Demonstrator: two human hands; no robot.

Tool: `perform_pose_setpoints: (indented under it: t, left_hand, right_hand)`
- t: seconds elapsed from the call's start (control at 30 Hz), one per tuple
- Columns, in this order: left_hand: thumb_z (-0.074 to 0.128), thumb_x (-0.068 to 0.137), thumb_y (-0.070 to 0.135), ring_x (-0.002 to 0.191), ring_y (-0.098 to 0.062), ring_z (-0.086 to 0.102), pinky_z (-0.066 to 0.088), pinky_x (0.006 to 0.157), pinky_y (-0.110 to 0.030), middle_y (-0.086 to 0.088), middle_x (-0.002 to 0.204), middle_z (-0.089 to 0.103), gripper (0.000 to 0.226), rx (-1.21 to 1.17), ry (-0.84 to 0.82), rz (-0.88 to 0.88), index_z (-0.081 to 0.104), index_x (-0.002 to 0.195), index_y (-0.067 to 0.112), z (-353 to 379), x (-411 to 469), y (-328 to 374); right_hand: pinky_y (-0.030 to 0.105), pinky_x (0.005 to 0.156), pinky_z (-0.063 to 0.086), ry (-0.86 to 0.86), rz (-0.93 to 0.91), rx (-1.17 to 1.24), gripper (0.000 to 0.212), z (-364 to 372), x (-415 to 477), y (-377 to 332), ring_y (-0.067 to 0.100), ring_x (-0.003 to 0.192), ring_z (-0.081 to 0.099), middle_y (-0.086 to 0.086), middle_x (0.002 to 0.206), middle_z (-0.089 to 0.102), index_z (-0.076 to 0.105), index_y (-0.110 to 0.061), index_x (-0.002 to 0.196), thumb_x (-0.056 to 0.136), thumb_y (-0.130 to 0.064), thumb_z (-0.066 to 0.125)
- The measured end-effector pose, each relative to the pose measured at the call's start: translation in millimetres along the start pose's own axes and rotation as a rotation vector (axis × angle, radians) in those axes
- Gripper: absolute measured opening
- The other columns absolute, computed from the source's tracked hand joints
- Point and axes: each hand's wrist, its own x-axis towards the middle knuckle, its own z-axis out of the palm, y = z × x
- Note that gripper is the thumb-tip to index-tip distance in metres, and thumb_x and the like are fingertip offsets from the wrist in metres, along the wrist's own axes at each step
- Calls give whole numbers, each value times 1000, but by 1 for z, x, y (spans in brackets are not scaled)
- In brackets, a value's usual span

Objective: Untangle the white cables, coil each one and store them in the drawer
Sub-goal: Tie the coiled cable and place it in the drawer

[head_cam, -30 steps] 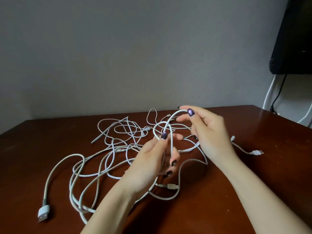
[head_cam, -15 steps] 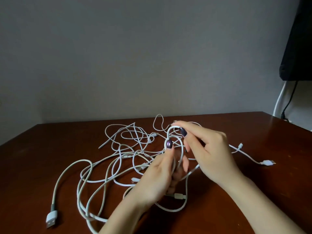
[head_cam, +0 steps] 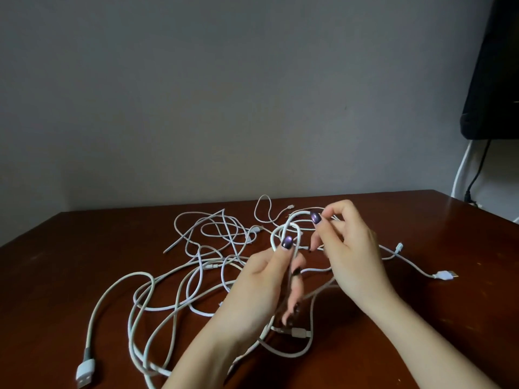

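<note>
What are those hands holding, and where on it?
A loop of white cable, mid-length: the left hand pinches the loop under its thumb; the right hand pinches the strand running off its top.

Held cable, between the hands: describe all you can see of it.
The cable is white, smooth, plastic-looking, bent into a narrow upright loop above the table. The left hand pinches it under the thumb; the right hand pinches its upper strand. Its tails drop into the tangle; its ends cannot be traced.

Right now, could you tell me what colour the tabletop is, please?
The tabletop is dark reddish-brown; head view.
</note>
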Motion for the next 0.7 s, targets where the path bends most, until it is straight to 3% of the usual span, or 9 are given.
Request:
perform_pose_setpoints:
  t: [0.13,0.3,0.43,0.57,0.7]
  left_hand:
    - [29,102,33,35,-10,21,23,35,-18,1,42,25,44,-62,171,24,43,66,12,-4,1,4]
    - [27,102,28,39,-11,18,15,39,-20,1,48,24,36,-56,296,13,39,73,10,-10,3,4]
    - [26,103,27,39,-9,26,24,38,-19,2,50,33,39,35,372,51,51,81,5,-11,2,3]
    - [29,102,36,44,-10,33,29,41,-19,-1,53,39,46,118,387,34,44,68,9,-9,0,3]
    - [33,101,35,55,-21,42,33,48,-26,-7,56,46,42,21,355,19,50,75,7,-6,0,4]
  right_hand:
    - [22,54,42,-149,48,162,14,0,-2,-11,13,48,54,-3,69,64,57,-22,94,96,-10,50]
    - [19,64,49,-381,-9,181,47,3,-10,-20,8,58,57,-1,63,59,57,-37,117,93,2,53]
    - [20,63,47,-389,-85,-48,54,11,-15,-13,5,58,53,-5,64,59,48,-46,129,96,-2,48]
    - [15,62,45,-433,-107,-118,56,12,-18,-13,4,58,51,-10,64,57,42,-49,130,97,-4,46]
    - [28,59,45,-443,-160,-159,60,14,-20,-16,11,53,46,-16,64,56,37,-56,129,98,-6,45]
